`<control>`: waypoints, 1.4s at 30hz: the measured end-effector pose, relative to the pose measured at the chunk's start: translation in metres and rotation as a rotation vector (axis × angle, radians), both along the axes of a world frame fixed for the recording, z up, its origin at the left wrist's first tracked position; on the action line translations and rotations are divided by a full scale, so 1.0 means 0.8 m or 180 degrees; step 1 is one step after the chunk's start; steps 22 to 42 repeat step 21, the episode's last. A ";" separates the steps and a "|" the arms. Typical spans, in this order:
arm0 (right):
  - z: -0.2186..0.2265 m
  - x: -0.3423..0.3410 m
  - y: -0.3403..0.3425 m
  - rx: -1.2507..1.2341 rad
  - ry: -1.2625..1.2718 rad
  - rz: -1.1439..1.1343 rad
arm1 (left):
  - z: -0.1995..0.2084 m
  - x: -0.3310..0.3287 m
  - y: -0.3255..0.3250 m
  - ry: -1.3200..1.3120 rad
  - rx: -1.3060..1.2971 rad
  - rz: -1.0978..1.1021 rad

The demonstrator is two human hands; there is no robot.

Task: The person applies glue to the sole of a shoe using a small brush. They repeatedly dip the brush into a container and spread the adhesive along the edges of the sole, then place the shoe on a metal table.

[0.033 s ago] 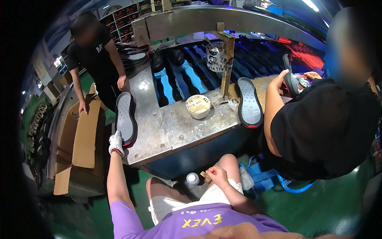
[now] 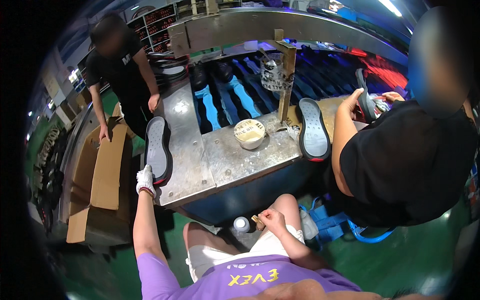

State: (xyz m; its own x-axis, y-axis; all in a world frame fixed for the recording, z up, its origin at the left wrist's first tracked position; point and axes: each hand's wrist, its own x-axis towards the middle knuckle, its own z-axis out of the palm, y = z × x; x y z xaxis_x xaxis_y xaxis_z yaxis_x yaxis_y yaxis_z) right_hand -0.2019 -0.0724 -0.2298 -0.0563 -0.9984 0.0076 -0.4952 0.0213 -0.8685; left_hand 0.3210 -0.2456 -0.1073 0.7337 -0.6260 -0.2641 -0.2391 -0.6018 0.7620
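Note:
My left hand (image 2: 145,180), in a white knit glove, grips the heel end of a shoe sole (image 2: 157,145) at the left end of the metal bench. The sole is grey inside with small holes, black at the rim and red at the heel. My bare right hand (image 2: 273,220) rests by my right thigh, its fingers closed on a small tan tool (image 2: 257,219), perhaps a brush; most of it is hidden. On the bench between the soles stands a white tub (image 2: 249,135) with pale contents. A second grey and black sole (image 2: 315,131) lies at the bench's right.
A conveyor (image 2: 235,100) carries shoe parts behind the bench (image 2: 190,165). An upright post (image 2: 286,85) holds a cup (image 2: 271,75). One co-worker (image 2: 120,70) holds a cardboard box (image 2: 107,170); another (image 2: 405,160) handles a sole at right. A white bottle (image 2: 242,225) stands below.

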 end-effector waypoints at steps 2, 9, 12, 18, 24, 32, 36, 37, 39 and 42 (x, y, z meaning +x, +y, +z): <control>0.003 0.004 0.002 0.0154 -0.0131 0.0018 | 0.006 -0.002 0.040 0.0283 -0.0306 0.0146; -0.041 0.012 0.002 0.0200 -0.0393 0.0152 | 0.049 -0.111 0.195 0.0804 -0.3147 0.0587; -0.049 0.024 0.004 0.0202 -0.0623 0.0300 | 0.051 -0.145 0.252 0.3105 -0.3768 0.0008; 0.065 0.034 0.015 -0.0109 -0.0991 0.0538 | 0.124 -0.282 0.306 0.2773 -0.3942 0.0251; 0.172 0.053 0.020 -0.1613 -0.0623 0.0828 | 0.128 -0.312 0.312 0.1458 -0.3749 0.0115; 0.172 0.053 0.020 -0.1613 -0.0623 0.0828 | 0.128 -0.312 0.312 0.1458 -0.3749 0.0115; 0.172 0.053 0.020 -0.1613 -0.0623 0.0828 | 0.128 -0.312 0.312 0.1458 -0.3749 0.0115; 0.172 0.053 0.020 -0.1613 -0.0623 0.0828 | 0.128 -0.312 0.312 0.1458 -0.3749 0.0115; 0.172 0.053 0.020 -0.1613 -0.0623 0.0828 | 0.128 -0.312 0.312 0.1458 -0.3749 0.0115; 0.172 0.053 0.020 -0.1613 -0.0623 0.0828 | 0.128 -0.312 0.312 0.1458 -0.3749 0.0115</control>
